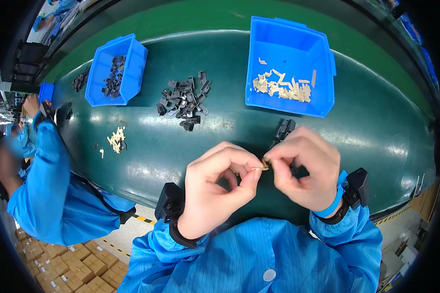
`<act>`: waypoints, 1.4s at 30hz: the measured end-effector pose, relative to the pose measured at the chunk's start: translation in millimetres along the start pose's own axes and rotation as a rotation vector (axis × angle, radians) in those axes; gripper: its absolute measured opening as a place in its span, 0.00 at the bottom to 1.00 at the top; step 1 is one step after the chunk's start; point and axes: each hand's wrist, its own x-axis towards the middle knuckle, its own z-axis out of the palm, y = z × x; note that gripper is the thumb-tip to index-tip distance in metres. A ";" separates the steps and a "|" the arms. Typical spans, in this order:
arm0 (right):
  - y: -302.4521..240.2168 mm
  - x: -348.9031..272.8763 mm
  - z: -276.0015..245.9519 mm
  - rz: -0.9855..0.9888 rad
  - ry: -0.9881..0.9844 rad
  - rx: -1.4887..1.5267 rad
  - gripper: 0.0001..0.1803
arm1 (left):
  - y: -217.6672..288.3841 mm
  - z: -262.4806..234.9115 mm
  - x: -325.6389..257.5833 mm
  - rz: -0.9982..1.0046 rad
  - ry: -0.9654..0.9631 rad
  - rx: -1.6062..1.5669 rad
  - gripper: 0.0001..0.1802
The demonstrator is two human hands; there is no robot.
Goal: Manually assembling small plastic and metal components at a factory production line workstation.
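Observation:
My left hand (222, 183) pinches a small cream strip (263, 168) between thumb and forefinger, low over the green table. Opposite it, my right hand (308, 166) is closed too, its fingertips meeting at the strip's far end; the fingers partly cover the piece. Just beyond the right fingers lie several black plastic parts (284, 129), partly hidden by that hand. Farther off, to the left of my hands, is a loose heap of black plastic parts (183, 100).
A blue bin (291, 36) at the back right holds cream pieces (283, 88). Another blue bin (137, 68) at the back left holds black parts. A small cream pile (116, 140) lies on the table (220, 141). A co-worker's blue sleeve (49, 171) reaches in at the left.

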 end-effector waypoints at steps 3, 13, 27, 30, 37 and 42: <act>8.3 16.1 -11.7 -0.136 0.154 -0.229 0.11 | -1.4 0.4 -1.0 -0.136 -0.005 -0.221 0.05; 39.8 40.5 -26.1 -0.083 0.265 -0.716 0.06 | -3.9 4.0 1.3 -0.300 0.029 -0.366 0.04; 1.6 -0.6 4.0 -0.283 0.012 -0.404 0.13 | -5.6 4.3 2.5 -0.348 0.099 -0.403 0.07; 6.1 -0.8 7.9 -0.264 0.021 -0.385 0.13 | -4.1 10.8 3.0 -0.312 0.115 -0.376 0.07; 7.9 2.9 1.4 -0.138 0.053 -0.200 0.12 | 2.6 12.6 7.3 -0.133 0.056 -0.089 0.07; 11.4 8.6 -16.0 -0.072 0.022 -0.099 0.10 | 9.7 12.2 17.3 0.060 -0.018 0.020 0.07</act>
